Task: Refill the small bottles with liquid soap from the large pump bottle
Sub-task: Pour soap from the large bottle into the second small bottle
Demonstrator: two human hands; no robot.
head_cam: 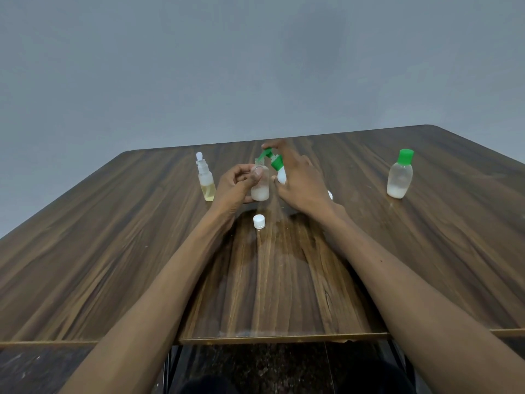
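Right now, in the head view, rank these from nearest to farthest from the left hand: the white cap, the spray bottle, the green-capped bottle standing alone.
1. Spray bottle, just left of the left hand.
2. White cap, on the table toward the person, a close second.
3. Green-capped bottle, far right, beyond the right hand.

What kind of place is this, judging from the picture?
Probably a plain indoor room, maybe at home or in an office; I cannot tell which. A wooden table stands against a bare grey wall, with only small bottles and a loose white cap on it.
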